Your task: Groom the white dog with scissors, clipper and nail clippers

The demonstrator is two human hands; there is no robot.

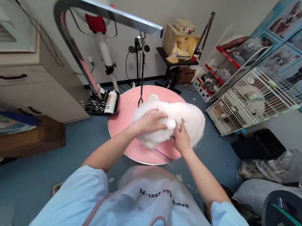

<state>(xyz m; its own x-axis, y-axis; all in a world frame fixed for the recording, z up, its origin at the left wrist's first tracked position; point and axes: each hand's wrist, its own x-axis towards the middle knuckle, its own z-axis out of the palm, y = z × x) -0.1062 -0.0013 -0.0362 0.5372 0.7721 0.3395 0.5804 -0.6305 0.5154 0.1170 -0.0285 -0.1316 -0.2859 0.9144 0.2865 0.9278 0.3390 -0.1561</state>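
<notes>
A fluffy white dog (194, 116) is on a round pink grooming table (124, 104). My left hand (153, 122) rests over its near side, fingers curled around a bright white tuft or paw; I cannot tell which. Close beside it, my right hand (182, 138) is against the fur, thumb raised and the other fingers bent. A small metallic glint shows at my right fingertips, apparently part of a small metal tool, mostly hidden. The dog's face cannot be made out. A thin purple strip (163, 154) lies on the tabletop by the near edge.
A curved metal grooming arm (121, 15) arches over the table's left side, with a strap hanging down. On its left edge sits a black tool holder (93, 107) with a white bottle (111, 101). Wire cages (247, 98) stand right; a black bin (272, 204) is near right.
</notes>
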